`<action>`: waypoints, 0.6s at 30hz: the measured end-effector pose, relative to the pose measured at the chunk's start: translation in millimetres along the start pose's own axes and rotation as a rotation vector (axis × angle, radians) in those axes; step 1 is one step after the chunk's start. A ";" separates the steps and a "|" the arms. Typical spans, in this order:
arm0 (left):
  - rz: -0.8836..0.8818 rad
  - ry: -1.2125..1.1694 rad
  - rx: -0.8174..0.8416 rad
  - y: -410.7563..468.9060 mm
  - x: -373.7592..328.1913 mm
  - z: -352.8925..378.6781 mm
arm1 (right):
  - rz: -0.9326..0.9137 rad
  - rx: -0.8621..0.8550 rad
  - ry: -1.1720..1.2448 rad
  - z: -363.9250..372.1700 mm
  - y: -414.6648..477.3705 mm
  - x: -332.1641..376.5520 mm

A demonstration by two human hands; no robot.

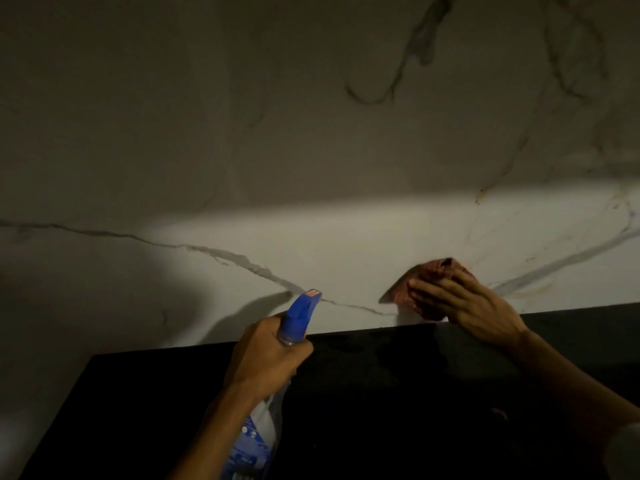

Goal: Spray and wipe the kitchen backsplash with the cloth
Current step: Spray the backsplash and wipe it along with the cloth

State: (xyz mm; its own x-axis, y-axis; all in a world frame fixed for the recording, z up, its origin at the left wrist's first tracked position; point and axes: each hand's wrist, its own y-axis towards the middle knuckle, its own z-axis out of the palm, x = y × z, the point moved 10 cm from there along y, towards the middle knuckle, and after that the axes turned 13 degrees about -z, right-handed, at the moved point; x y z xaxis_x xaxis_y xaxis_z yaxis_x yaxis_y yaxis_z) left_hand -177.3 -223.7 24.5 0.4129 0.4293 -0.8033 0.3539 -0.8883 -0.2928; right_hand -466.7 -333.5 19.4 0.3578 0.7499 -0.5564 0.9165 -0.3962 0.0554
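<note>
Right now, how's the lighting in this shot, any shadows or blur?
Head view: dim overall, with one lit band across the lower backsplash and shade above; the bottle throws a shadow leftward onto it; the cloth under the right hand looks blurred; the counter is near black, detail lost.

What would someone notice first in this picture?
The blue-nozzled clear plastic spray bottle at bottom centre, held in the left hand and aimed at the white grey-veined marble backsplash. To its right, the right hand presses a red checked cloth against that wall, just above the black countertop.
</note>
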 end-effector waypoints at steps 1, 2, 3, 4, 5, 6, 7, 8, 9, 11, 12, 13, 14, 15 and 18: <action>0.008 0.007 -0.005 0.7 -3.3 3.8 | 0.052 -0.052 0.003 -8.4 -1.5 -9.1; 0.016 0.006 -0.005 1.4 -7.8 8.8 | 0.125 -0.101 0.019 -16.3 -2.5 -17.3; 0.021 0.000 -0.004 2.5 -11.9 13.8 | 0.207 -0.152 0.048 -22.6 -2.1 -22.2; 0.028 -0.007 -0.001 3.5 -16.3 18.7 | 0.293 -0.201 0.091 -26.0 -1.0 -22.9; 0.037 -0.016 0.003 4.1 -21.0 23.5 | 0.369 -0.249 0.138 -26.4 0.6 -18.6; 0.048 -0.029 0.010 3.9 -25.1 27.6 | 0.412 -0.282 0.187 -24.5 5.8 -9.6; 0.059 -0.042 0.020 3.3 -29.1 31.6 | 0.403 -0.288 0.212 -20.6 13.6 2.8; 0.066 -0.054 0.026 2.4 -32.0 34.5 | 0.340 -0.263 0.206 -16.2 23.4 16.9; 0.071 -0.059 0.025 1.9 -34.0 36.0 | 0.240 -0.211 0.180 -10.1 32.4 30.1; 0.070 -0.053 0.005 2.9 -34.7 36.4 | 0.081 -0.114 0.126 0.3 38.2 42.1; 0.067 -0.055 -0.003 4.0 -34.7 35.8 | 0.069 -0.107 0.121 1.0 37.0 39.2; 0.063 -0.057 -0.004 5.3 -35.5 35.7 | 0.094 -0.132 0.123 -1.3 35.2 33.4; 0.061 -0.052 0.001 6.0 -37.1 36.5 | 0.156 -0.175 0.142 -5.5 32.0 25.4; 0.064 -0.043 0.012 6.6 -40.0 38.2 | 0.248 -0.233 0.183 -10.4 27.7 16.5; 0.081 -0.042 0.048 8.3 -49.1 45.1 | 0.552 -0.394 0.379 -23.4 16.8 0.2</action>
State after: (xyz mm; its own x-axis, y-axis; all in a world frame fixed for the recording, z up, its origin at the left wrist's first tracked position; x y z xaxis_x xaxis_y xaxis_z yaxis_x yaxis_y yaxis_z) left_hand -232.6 -259.5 38.1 0.4024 0.3491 -0.8463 0.2795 -0.9272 -0.2496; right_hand -447.1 -327.6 39.6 0.7526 0.6570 -0.0444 0.5581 -0.6006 0.5725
